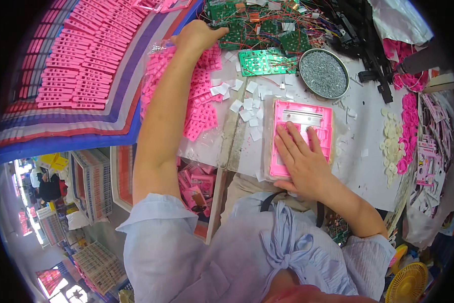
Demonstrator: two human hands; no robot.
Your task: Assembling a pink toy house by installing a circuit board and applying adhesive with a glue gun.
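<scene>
My right hand (302, 164) lies with its fingers spread flat on a pink plastic housing (329, 117), which has a silvery strip near its top. At the far side of the table, my left hand (196, 39) reaches over the top of a pile of pink plastic pieces (200, 101), beside several green circuit boards (229, 38) with wires. Most of its fingers are bent down and hidden, so whether it grips anything does not show. A lighter green circuit board (259, 61) lies between the two hands, beyond the housing.
A round dish of small metal screws (324, 73) stands right of the boards. White square pieces (247, 103) are scattered left of the housing. Pink parts in rows (93, 55) fill a striped tray at left. Black strips (371, 55) lie far right, with cream pieces (391, 146) nearer.
</scene>
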